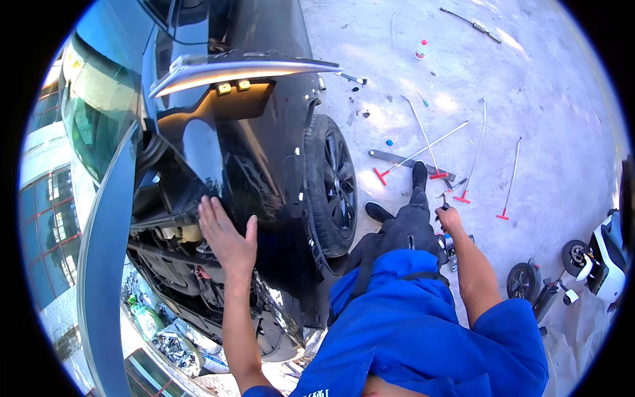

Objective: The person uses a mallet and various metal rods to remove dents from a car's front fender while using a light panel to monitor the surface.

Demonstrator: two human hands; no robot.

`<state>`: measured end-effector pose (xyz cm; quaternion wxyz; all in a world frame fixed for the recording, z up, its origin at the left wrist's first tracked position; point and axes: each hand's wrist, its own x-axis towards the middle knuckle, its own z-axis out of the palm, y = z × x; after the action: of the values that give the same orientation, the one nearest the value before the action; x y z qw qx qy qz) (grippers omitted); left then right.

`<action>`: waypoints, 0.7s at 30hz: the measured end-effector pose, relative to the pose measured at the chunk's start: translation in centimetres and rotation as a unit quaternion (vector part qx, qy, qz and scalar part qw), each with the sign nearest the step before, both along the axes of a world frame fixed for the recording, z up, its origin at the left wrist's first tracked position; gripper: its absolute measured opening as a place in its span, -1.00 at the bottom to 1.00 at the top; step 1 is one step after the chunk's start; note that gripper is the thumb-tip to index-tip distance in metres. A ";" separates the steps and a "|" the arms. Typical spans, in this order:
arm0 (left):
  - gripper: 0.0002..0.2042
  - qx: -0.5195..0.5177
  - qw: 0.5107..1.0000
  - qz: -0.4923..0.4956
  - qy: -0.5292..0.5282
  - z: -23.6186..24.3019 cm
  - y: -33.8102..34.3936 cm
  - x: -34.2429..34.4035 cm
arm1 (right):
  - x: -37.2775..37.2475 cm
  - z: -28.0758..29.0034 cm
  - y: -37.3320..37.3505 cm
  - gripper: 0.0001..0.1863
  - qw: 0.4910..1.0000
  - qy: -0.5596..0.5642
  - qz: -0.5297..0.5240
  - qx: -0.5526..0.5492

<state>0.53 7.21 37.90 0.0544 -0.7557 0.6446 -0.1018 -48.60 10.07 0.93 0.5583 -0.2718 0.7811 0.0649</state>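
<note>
My left hand (225, 235) rests on the glossy black front fender (258, 159) of a car, its fingers stretched out. Near my right leg, my right hand (448, 220) grips a small metal tool (453, 190) with a dark handle, its details hard to make out. A lit, long white lamp (245, 66) spans the fender above my left hand, its glow reflected in the paint. The front wheel (334, 185) is just right of the fender, and the car's raised hood (102, 251) curves along the left.
Red-handled rods (514, 175) and a dark bar (383, 156) lie by my feet. Farther off are a red-capped bottle (421, 53) and a long tool (470, 24). A white scooter (605, 251) and another dark wheel (521, 281) stand at the lower right, debris (175, 344) at lower left.
</note>
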 end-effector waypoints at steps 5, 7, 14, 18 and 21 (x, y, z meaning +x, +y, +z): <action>-0.12 -0.007 0.999 0.044 -0.016 -1.8 -2.0 0.0 | 1.6 -6.2 -7.4 -0.40 0.998 0.023 0.055 0.018; -0.14 0.000 0.997 0.047 -0.063 -1.6 -1.6 0.0 | 3.8 -6.0 -11.7 -0.41 0.994 0.016 0.104 0.014; -0.12 0.031 0.983 0.131 -0.123 -4.4 -0.2 1.4 | 8.2 -17.4 -21.6 -0.65 0.952 0.033 0.300 -0.059; 0.09 0.037 0.978 0.185 0.085 -4.4 -3.8 -1.9 | 10.5 -24.3 -26.3 -0.70 0.892 0.074 0.438 -0.085; 0.07 0.026 0.981 0.176 0.075 -5.2 -4.9 -2.3 | 11.6 -28.3 -28.2 -0.74 0.839 0.105 0.516 -0.139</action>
<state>-1.74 2.32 32.73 0.0426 -0.8614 0.5058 -0.0169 -37.05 -18.18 -27.40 0.3153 -0.7015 0.5827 0.2626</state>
